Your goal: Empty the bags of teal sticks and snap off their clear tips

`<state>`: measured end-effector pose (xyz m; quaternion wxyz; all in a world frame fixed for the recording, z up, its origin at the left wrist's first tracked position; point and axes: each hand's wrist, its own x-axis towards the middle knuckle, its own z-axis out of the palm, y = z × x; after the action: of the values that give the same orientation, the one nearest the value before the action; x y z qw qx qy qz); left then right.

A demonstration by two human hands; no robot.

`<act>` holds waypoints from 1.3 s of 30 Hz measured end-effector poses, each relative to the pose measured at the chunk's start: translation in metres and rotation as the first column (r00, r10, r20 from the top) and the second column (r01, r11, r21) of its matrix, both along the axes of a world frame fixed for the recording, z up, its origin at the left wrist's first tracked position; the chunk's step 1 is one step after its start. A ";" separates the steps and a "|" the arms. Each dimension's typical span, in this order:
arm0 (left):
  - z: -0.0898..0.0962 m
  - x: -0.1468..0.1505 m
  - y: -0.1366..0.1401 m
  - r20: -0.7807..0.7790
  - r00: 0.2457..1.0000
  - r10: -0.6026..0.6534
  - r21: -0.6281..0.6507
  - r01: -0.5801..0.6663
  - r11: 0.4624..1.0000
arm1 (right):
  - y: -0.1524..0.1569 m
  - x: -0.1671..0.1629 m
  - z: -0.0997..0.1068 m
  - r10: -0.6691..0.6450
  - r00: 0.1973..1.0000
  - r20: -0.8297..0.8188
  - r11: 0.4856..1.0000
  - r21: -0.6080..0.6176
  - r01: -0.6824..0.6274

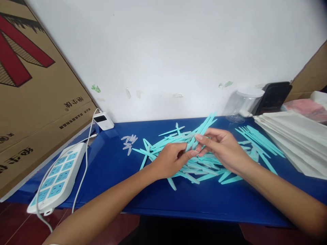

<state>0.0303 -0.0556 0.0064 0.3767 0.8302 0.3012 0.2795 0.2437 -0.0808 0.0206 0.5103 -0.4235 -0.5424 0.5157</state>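
In front of me, both hands are closed on a small bundle of slim turquoise plastic sticks [206, 125] that taper to points and look like eyebrow razors. My left hand [171, 159] pinches the lower end of the bundle between thumb and fingers. From the other side, my right hand [221, 147] grips it, thumb on top. The bundle tilts up and to the right. Beneath the hands, a loose pile of the same sticks [201, 166] lies crisscrossed, partly hidden by them; some have pale, translucent ends. On the right, a group of sticks [260, 139] lies roughly side by side.
Several small translucent pieces [129, 143] lie left of the pile on the blue table [158, 200]. A white power strip [60, 175] with cables and a small white device [103, 120] are at left. White paper bags [293, 143], a clear jar [245, 102] and a black stand [273, 97] stand at right.
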 end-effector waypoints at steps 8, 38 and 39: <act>0.008 -0.003 -0.001 -0.034 0.997 -0.075 -0.054 0.074 0.996 | -0.003 0.010 0.009 -0.064 0.982 0.176 0.990 0.137 0.040; 0.007 -0.045 0.051 -0.322 0.871 0.370 0.489 -0.181 0.853 | 0.037 0.202 0.022 -0.441 0.165 0.882 0.798 0.300 0.523; 0.007 -0.046 0.052 -0.327 0.869 0.371 0.491 -0.179 0.852 | 0.037 0.206 0.017 -0.456 0.179 0.872 0.803 0.316 0.506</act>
<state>-0.0156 -0.0039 0.0135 0.0599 0.8804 0.4195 0.2127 0.4497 -0.0440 0.0371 0.2408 -0.7944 -0.5575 0.0115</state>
